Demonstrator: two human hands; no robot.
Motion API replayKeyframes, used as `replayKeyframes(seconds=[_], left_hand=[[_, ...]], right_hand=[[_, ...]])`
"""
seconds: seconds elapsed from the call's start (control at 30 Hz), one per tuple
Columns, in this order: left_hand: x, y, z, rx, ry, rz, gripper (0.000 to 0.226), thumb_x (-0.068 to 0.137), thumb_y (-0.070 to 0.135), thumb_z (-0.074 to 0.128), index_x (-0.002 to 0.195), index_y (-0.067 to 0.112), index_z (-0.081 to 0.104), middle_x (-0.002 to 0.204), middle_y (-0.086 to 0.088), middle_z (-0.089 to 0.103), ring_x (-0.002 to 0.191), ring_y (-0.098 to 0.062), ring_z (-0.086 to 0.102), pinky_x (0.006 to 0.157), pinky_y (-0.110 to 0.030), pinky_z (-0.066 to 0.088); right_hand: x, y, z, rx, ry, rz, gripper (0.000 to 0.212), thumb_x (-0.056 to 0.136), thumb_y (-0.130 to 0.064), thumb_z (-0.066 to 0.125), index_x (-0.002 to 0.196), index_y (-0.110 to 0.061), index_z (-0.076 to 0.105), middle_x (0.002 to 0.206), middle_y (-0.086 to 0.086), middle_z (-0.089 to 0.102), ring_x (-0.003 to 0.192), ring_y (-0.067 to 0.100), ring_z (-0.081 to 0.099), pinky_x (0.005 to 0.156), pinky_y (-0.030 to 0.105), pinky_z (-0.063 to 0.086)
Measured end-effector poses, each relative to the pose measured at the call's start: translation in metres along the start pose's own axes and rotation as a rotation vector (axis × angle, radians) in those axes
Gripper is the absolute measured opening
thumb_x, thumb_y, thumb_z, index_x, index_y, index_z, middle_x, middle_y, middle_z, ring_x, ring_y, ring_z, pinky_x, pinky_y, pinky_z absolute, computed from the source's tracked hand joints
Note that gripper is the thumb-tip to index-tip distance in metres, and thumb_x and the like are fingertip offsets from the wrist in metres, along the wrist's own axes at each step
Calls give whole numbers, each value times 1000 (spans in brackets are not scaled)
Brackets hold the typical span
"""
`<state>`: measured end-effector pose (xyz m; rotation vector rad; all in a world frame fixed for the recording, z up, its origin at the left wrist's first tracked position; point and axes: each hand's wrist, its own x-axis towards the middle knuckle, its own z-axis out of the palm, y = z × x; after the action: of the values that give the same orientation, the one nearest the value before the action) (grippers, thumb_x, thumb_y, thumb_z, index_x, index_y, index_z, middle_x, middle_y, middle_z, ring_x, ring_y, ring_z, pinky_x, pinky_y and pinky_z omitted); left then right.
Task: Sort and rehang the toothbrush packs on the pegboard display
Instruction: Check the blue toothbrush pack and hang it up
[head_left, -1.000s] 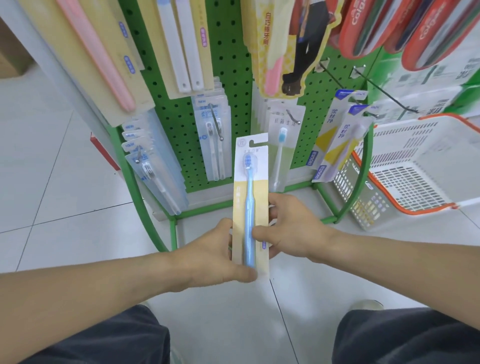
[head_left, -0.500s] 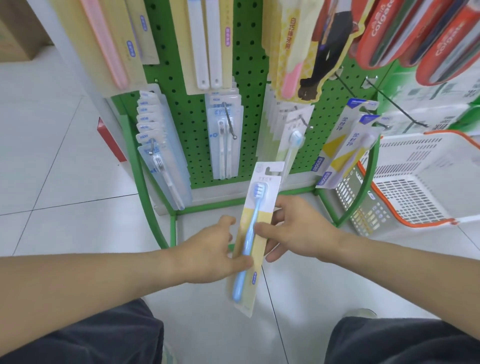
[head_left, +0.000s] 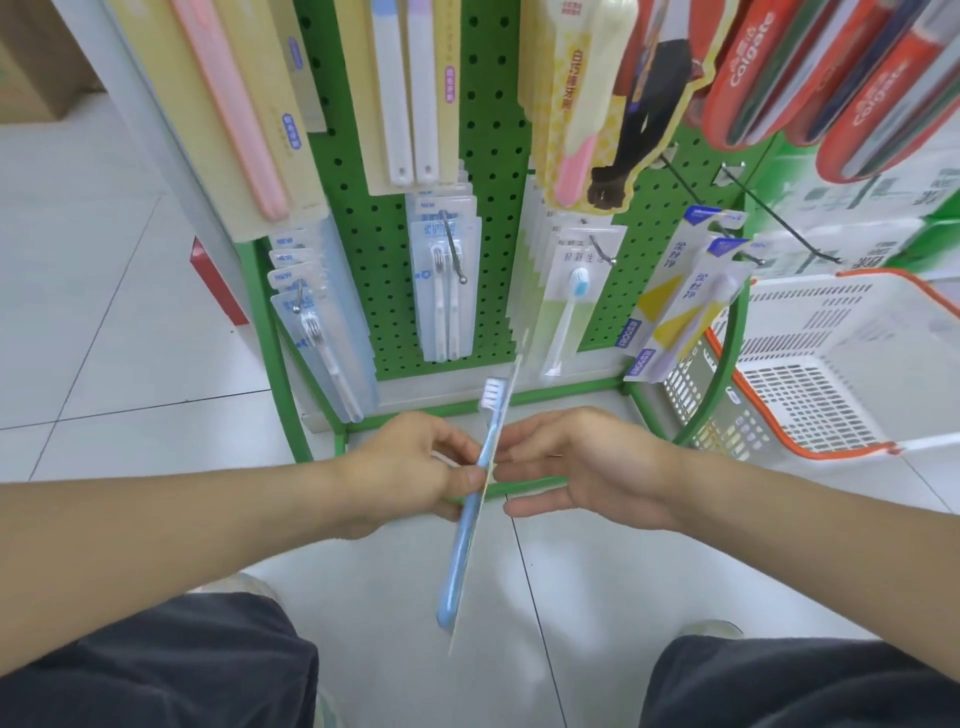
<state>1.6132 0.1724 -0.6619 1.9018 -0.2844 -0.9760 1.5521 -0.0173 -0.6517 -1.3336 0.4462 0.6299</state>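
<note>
We stand in a shop aisle, green pegboard display (head_left: 493, 130) hung with packaged toothbrushes on hooks, branded red toothpaste packs (head_left: 872, 78), white shopping basket (head_left: 831, 364), tiled floor (head_left: 104, 338)

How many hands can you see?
2. The left hand pinches the blue toothbrush pack near its middle; the right hand, on the pack's other side, has loose, straight fingers beside it.

Red packs (head_left: 857, 88) (upper display) cropped
</note>
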Motion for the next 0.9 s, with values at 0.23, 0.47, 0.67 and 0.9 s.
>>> replayKeyframes(seconds=[0.23,0.47,0.67,0.9], left_hand=[[3,8,-8,-241,-335,-116,39,91,-8,63,128,-2,59,122,-22,69,111,-30,70,90,-41,60],[1,10,-10,-306,-148,-4,31,106,29,48,124,10,65,110,-17,75,97,-34,73,78,-39,62],[-4,1,-7,-77,-62,109,13,98,8,62,109,2,58,95,-18,77,85,-39,74,68,-43,64],[-10,3,-1,-47,-127,76,14,100,13,60,109,3,54,96,-11,78,84,-33,77,70,-48,64]], right_hand=[[1,-5,-7,18,158,-83,33,92,-13,73,121,-1,60,96,9,78,85,25,75,76,38,64],[-3,-10,-13,-286,178,-145,42,89,-15,76,124,3,60,87,13,78,66,19,72,60,27,61],[-4,-7,-3,-444,134,-146,72,105,-56,32,106,3,71,91,20,77,70,32,75,65,40,63],[-3,-8,-3,-550,126,-170,70,105,-55,34,88,0,72,75,15,76,60,28,73,54,33,60]])
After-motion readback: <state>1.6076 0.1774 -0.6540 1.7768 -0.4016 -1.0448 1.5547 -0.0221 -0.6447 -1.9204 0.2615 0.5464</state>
